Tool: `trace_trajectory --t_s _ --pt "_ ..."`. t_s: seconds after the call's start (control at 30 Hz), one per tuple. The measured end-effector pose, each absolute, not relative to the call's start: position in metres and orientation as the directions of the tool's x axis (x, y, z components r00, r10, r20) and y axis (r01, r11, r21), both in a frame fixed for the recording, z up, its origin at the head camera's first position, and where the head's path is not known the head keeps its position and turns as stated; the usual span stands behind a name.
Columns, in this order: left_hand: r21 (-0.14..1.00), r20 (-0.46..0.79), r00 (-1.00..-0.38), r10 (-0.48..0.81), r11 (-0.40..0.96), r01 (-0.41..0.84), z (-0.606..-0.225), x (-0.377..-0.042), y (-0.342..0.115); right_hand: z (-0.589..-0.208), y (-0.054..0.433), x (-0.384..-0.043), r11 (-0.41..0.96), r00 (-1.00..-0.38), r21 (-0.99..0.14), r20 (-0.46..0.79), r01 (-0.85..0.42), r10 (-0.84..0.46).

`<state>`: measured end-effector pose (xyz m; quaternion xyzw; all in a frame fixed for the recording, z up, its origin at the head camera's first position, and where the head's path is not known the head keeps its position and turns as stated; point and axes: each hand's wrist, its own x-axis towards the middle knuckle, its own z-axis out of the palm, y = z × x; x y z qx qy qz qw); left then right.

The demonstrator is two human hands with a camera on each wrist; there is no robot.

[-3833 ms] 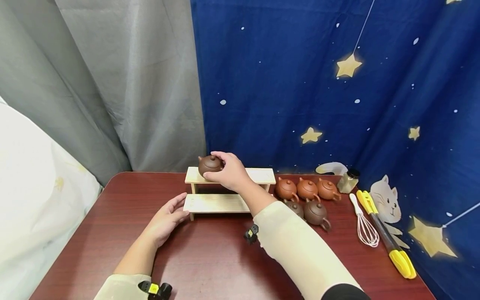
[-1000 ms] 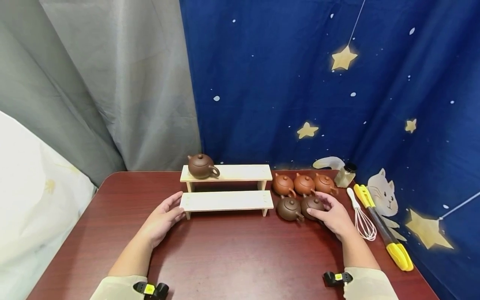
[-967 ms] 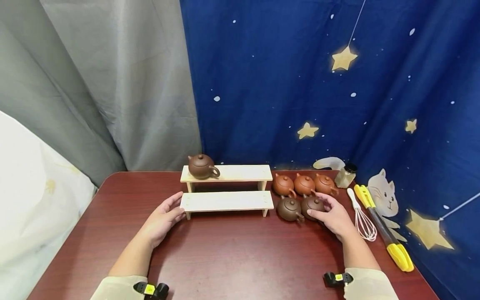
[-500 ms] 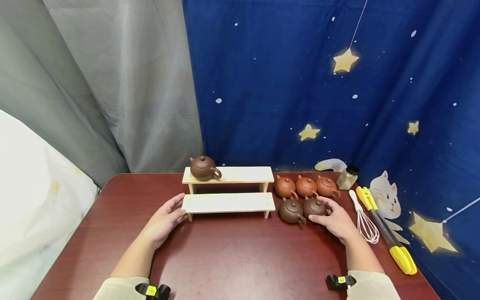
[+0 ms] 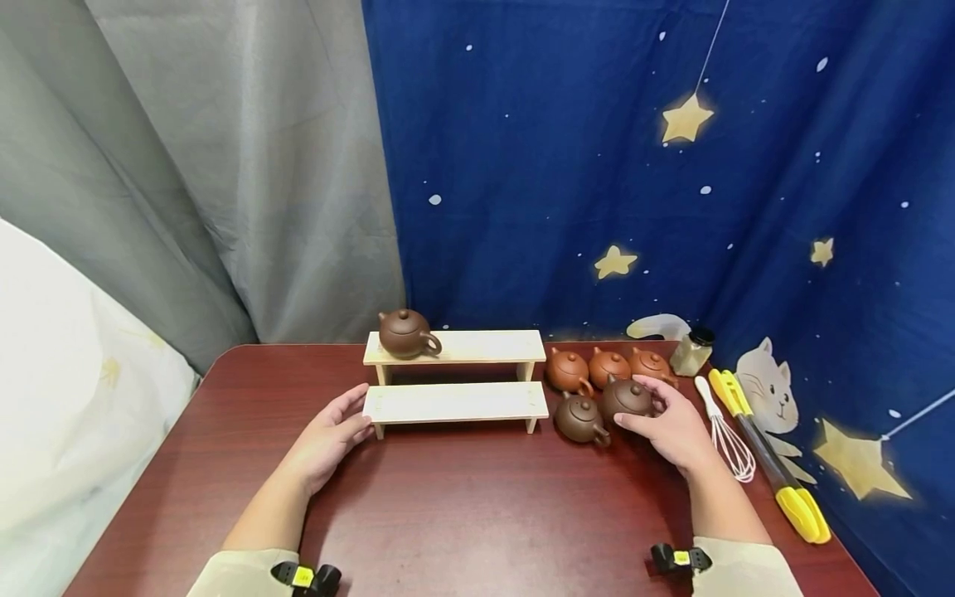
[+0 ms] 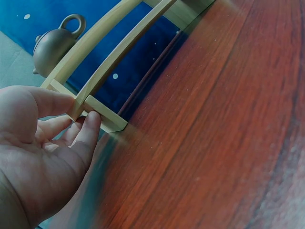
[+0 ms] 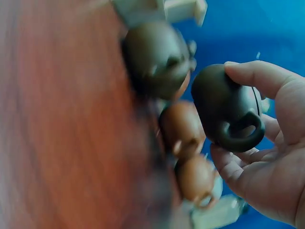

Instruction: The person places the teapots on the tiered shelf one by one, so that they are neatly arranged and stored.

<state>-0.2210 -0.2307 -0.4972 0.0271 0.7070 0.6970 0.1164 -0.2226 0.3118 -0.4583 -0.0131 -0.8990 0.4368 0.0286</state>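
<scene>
My right hand (image 5: 677,427) grips a dark brown teapot (image 5: 625,400) between thumb and fingers. In the right wrist view this teapot (image 7: 217,102) is clear of the table, its looped handle towards the palm. Just left of it, a second dark brown teapot (image 5: 579,419) stands on the table. With thumb and fingers, my left hand (image 5: 328,439) pinches the left end of a two-step wooden shelf (image 5: 455,403); the left wrist view shows the fingertips (image 6: 94,117) at its leg. A third dark brown teapot (image 5: 404,333) sits at the left of the upper step.
Behind the dark teapots are three reddish-brown teapots (image 5: 569,371) in a row. Further right come a glass jar (image 5: 690,354) with a black lid, a white whisk (image 5: 731,444) and yellow-tipped tongs (image 5: 768,456). Curtains (image 5: 515,166) hang behind the table.
Earlier my right hand was at the teapot on the upper step; it then moved right to another dark teapot and has now lifted it slightly. The left hand stays at the shelf's end.
</scene>
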Motion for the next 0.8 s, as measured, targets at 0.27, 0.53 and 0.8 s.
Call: trace_trajectory --t_s 0.27,0.53,0.8 --pt "0.992 -0.128 -0.972 0.195 0.028 -0.125 -0.498 -0.222 -0.23 -0.433 0.261 -0.216 0.49 -0.987 -0.856 0.137 -0.163 -0.089" --pt "0.992 -0.13 -0.972 0.195 0.023 -0.128 -0.499 -0.221 -0.23 -0.415 0.201 -0.232 0.422 -0.962 -0.871 0.175 -0.25 -0.209" --pt "0.991 -0.134 -0.972 0.19 0.021 -0.133 -0.498 -0.222 -0.231 -0.403 0.152 -0.262 0.447 -0.951 -0.849 0.185 -0.282 -0.248"
